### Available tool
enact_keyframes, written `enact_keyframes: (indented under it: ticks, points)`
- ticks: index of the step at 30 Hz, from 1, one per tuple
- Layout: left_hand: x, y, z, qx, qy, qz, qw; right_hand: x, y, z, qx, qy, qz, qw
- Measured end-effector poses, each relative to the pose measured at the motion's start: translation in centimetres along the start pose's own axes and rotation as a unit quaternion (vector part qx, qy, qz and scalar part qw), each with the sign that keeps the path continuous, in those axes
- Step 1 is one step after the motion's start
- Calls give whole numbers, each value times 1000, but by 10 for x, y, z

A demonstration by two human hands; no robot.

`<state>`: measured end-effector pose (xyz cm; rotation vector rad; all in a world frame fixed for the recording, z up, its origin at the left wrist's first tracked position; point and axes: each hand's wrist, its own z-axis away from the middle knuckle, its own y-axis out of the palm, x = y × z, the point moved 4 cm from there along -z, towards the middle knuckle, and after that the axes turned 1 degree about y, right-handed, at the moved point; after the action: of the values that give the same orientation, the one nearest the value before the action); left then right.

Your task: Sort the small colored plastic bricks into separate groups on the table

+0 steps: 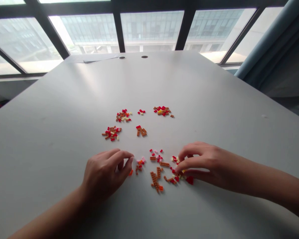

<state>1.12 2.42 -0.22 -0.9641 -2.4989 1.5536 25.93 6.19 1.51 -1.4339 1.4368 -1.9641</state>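
My left hand is closed in a pinch, thumb and index tips together; anything between them is too small to make out. It hovers left of a little group of pink, orange and brown toy bricks, with an orange brick just below its thumb. My right hand reaches into a pile of red, brown and cream toy bricks. Its fingers are apart, curved over the pile and touching it, partly hiding it. Between the hands lie brown bricks and a long brown brick.
Farther back on the white table are several brick piles, including a left one, a small middle one and a far right one. Paper lies at the far edge, before windows. A blue curtain hangs right.
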Motion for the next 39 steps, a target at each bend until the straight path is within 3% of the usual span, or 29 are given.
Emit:
enact_keyframes:
  ticks: [4,9,15,20,26,39]
  points:
    - [0,-1,0,-3,-2,-1,1000,-1,6,-1,20,52,-44,997]
    - [0,0,1,-1,-6,0,1000,-1,3,-9,-2,49,-58,997]
    - [1,0,2,-1,-7,4,1000,-16,-16,-40,-125,77,-89,985]
    - [0,0,1,-5,-7,3,1000,-23,-5,-74,-175,73,-49,981]
    - [0,-1,0,-9,-12,4,1000,-17,11,-99,-183,46,15,982]
    - [-1,0,0,1,-9,4,1000,-12,16,-104,-173,29,38,984]
